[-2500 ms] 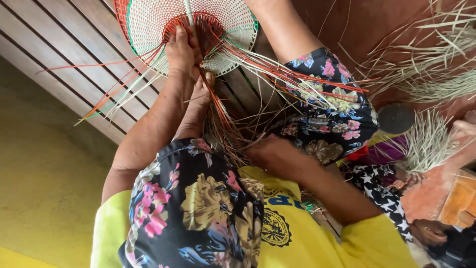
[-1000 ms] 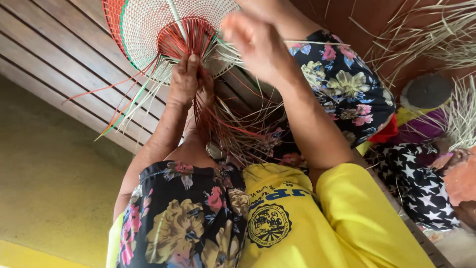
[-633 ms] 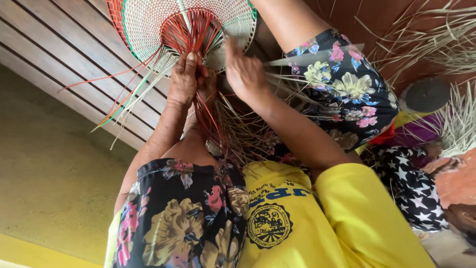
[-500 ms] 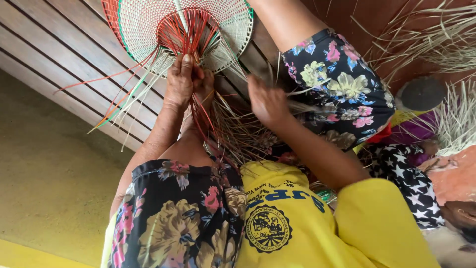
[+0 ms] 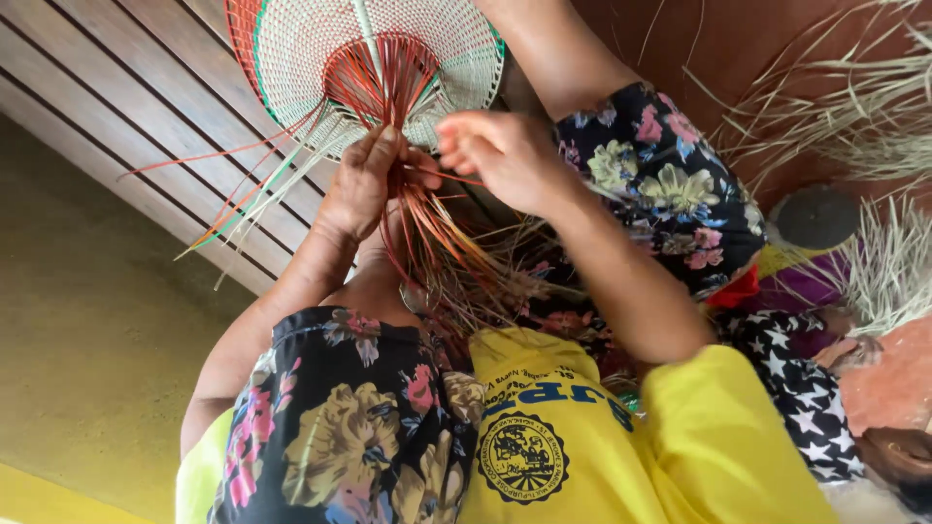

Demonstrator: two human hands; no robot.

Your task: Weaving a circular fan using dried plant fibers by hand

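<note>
A round woven piece (image 5: 301, 58), white with a red and green rim, rests on the wooden slats in front of me. Red strands (image 5: 427, 233) fan out of its centre and run down towards my lap. My left hand (image 5: 361, 186) is closed around this bundle just below the weave. My right hand (image 5: 497, 155) is beside it on the right, with its fingertips pinching a single red strand that reaches across to the left hand. Loose red, green and pale strands (image 5: 243, 209) trail off to the left.
A brown slatted wooden surface (image 5: 126, 107) lies under the weave, with a yellowish floor (image 5: 78, 349) to its left. Bundles of dry pale fibre (image 5: 854, 116) lie at the right on a reddish floor, near a dark round lid (image 5: 815, 218) and patterned cloths (image 5: 806, 388).
My right hand dipped down into the loose strands near my lap, then rose back beside my left hand, now pinching a red strand. The left hand has kept its hold on the bundle.
</note>
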